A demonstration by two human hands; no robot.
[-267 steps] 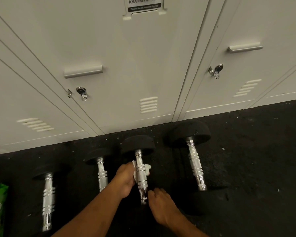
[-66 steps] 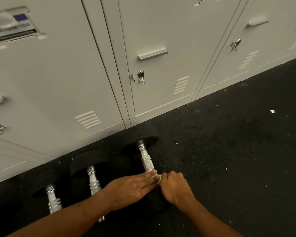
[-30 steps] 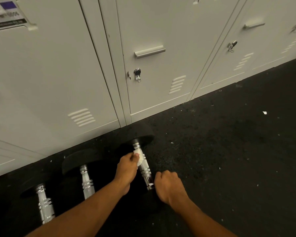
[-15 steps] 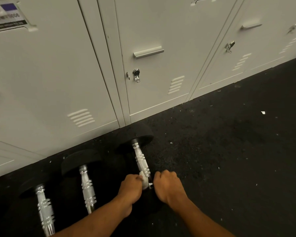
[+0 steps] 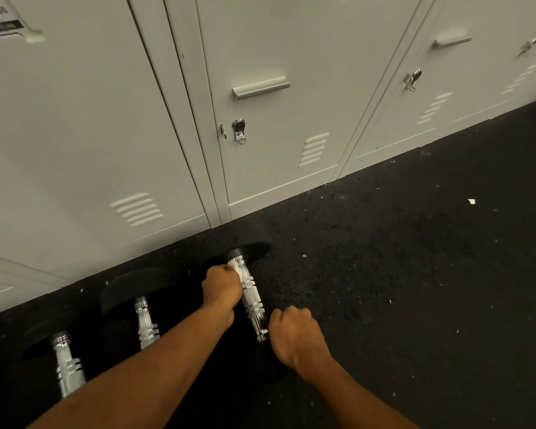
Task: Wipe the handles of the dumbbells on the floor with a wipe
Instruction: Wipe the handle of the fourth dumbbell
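Three dumbbells with black heads and chrome handles lie on the dark floor by the lockers. My left hand (image 5: 222, 286) holds a white wipe (image 5: 233, 265) against the far end of the rightmost dumbbell's handle (image 5: 252, 300), close to its far black head (image 5: 248, 236). My right hand (image 5: 294, 335) is closed on the near end of that dumbbell, and its near head is mostly hidden under it. The middle dumbbell (image 5: 147, 323) and the left dumbbell (image 5: 67, 363) lie untouched to the left, partly behind my left forearm.
A row of white metal lockers (image 5: 276, 134) with handles and latches stands right behind the dumbbells. The black rubber floor (image 5: 415, 274) stretches to the right, flecked with small white scraps.
My left hand has slid the wipe from the near end of the handle up to its far end. My right hand has stayed on the near end.
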